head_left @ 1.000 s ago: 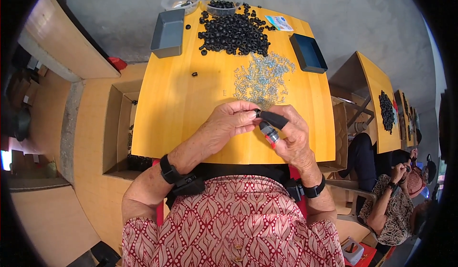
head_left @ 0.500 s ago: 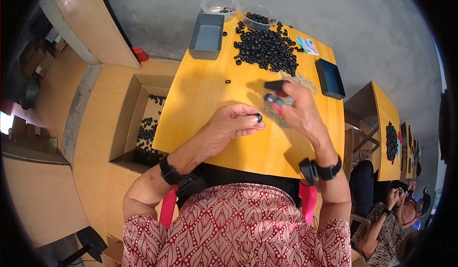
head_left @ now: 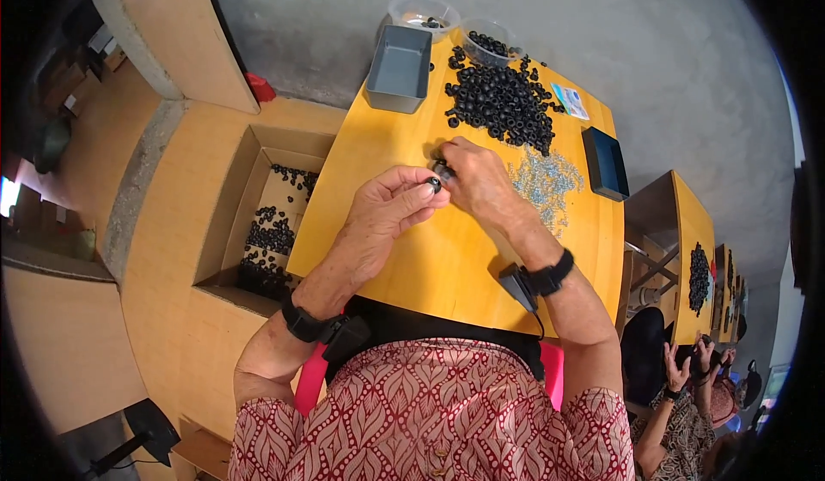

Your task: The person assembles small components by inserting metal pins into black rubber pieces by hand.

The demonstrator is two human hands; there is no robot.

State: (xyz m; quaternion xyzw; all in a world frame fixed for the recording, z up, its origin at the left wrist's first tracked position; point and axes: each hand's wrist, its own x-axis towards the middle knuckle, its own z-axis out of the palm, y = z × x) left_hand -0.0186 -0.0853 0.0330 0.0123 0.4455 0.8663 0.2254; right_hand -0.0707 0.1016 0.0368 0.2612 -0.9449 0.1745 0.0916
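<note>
Pinching black part [head_left: 435, 184] in left hand [head_left: 388, 208], left of clear pieces [head_left: 546, 184]. Apparently gripping dark object [head_left: 443, 170] in right hand [head_left: 483, 182].

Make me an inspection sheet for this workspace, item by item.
Surface: yellow tabletop; no spills seen.
Job's things: pile of black ring-shaped parts; small clear pieces scattered nearby.
Clutter: gray tray, darker tray, clear tubs, printed packet.
Hands: left hand pinches a black part; right hand, close by, grips a dark object, mostly hidden.
Cables: thin black cable hangs from the right wrist device.
Surroundings: cardboard box holding black parts, left; another person beside a second table, right.
</note>
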